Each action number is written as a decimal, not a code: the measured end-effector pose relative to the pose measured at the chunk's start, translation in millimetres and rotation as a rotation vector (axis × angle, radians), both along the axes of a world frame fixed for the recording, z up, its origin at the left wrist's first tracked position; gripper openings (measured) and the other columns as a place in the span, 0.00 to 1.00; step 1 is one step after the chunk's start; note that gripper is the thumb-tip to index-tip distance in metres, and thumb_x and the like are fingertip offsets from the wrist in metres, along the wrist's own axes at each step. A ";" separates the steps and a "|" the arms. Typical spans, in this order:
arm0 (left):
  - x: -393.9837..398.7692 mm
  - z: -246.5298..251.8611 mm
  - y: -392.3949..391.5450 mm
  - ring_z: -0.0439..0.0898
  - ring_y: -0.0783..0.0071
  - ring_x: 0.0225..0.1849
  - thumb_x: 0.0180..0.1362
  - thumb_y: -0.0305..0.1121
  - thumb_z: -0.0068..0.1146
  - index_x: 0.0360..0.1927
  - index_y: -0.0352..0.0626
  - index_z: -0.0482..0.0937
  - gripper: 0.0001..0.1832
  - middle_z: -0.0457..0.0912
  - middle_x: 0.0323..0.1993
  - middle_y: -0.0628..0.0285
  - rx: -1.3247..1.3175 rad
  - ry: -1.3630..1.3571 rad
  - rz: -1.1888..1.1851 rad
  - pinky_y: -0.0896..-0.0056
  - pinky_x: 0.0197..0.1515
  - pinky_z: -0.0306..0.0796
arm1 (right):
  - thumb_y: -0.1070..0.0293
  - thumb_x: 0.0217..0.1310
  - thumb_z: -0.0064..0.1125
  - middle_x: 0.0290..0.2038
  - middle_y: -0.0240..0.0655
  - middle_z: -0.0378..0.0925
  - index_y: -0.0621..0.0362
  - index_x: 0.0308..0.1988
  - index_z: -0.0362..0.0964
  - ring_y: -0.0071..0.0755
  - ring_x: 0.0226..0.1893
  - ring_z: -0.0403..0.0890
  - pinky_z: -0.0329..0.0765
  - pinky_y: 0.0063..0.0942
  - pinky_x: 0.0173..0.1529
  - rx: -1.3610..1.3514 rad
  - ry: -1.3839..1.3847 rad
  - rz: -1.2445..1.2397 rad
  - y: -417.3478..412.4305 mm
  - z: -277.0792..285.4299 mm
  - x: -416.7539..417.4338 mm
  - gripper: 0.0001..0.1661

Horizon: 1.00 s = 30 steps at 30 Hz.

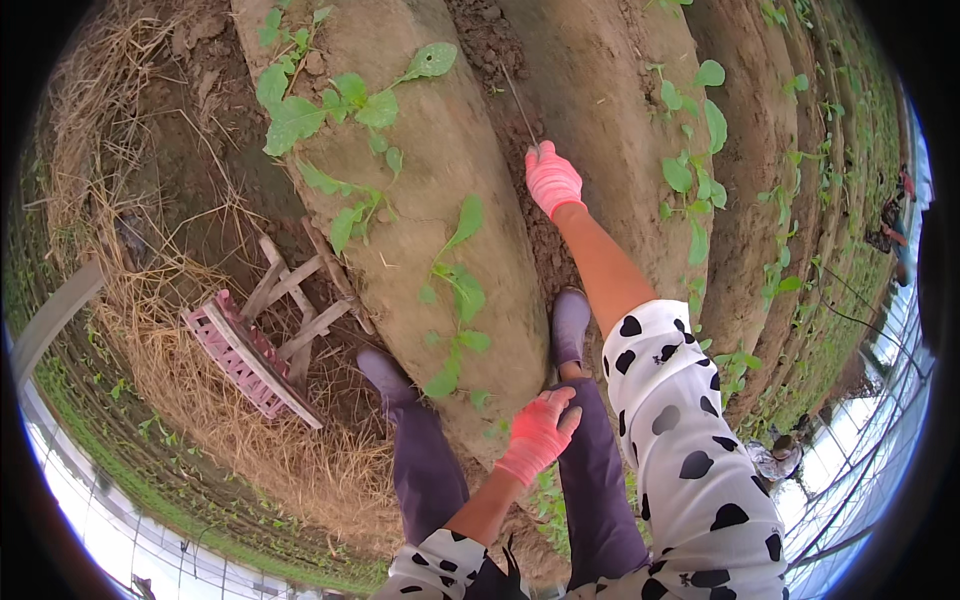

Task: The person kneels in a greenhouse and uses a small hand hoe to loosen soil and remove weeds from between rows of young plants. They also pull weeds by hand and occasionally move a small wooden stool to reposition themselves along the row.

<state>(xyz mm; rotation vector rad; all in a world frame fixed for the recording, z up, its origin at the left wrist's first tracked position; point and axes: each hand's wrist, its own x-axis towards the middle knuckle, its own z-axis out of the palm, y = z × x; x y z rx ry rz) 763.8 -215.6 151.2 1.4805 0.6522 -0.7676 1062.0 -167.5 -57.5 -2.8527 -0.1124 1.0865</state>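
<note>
My right hand (553, 178), in a pink glove, grips the near end of a thin rod-like tool (517, 101). The tool's far tip reaches the loose dark soil of a furrow (491, 45) between two raised beds. Near my right knee is my left hand (536, 435), also in a pink glove, its thumb apart from the fingers and nothing seen in it. Whether it touches the trouser leg (592, 465) I cannot tell. Leafy green seedlings (457, 289) grow on the bed (442, 172) to the left, some with holed leaves.
A wooden frame with pink lattice (240, 352) lies tilted on dry straw (187, 435) at the left. More seedlings (697, 172) line the right-hand bed. My purple boots (571, 322) flank the left bed's near end. Other people (780, 457) are at the far right.
</note>
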 end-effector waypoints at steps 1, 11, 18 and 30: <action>-2.3 -1.0 -2.1 0.80 0.57 0.43 0.56 0.41 0.58 0.49 0.45 0.75 0.19 0.80 0.42 0.55 -0.003 -0.002 0.020 0.58 0.46 0.73 | 0.50 0.69 0.38 0.39 0.50 0.80 0.56 0.49 0.62 0.58 0.44 0.78 0.73 0.48 0.47 -0.005 -0.008 0.011 -5.5 0.1 -0.8 0.22; -9.0 0.0 -5.8 0.80 0.58 0.43 0.55 0.41 0.59 0.48 0.46 0.75 0.18 0.81 0.41 0.56 0.023 -0.030 0.046 0.59 0.45 0.74 | 0.50 0.68 0.39 0.35 0.49 0.80 0.54 0.47 0.63 0.56 0.40 0.80 0.74 0.48 0.44 -0.040 0.017 0.018 -45.9 9.0 -42.5 0.20; -13.4 1.3 -5.2 0.80 0.58 0.44 0.55 0.41 0.59 0.50 0.46 0.75 0.19 0.81 0.42 0.56 0.027 -0.025 0.034 0.59 0.46 0.74 | 0.50 0.67 0.40 0.34 0.51 0.80 0.54 0.47 0.62 0.59 0.39 0.79 0.74 0.49 0.44 -0.079 0.046 0.050 -94.3 15.4 -76.4 0.20; -7.6 7.1 8.2 0.81 0.59 0.46 0.58 0.41 0.57 0.52 0.43 0.75 0.21 0.81 0.44 0.52 -0.018 0.017 -0.024 0.62 0.49 0.73 | 0.49 0.66 0.43 0.32 0.57 0.78 0.54 0.47 0.65 0.64 0.37 0.77 0.72 0.52 0.41 0.107 0.049 -0.134 -184.5 57.0 -190.1 0.21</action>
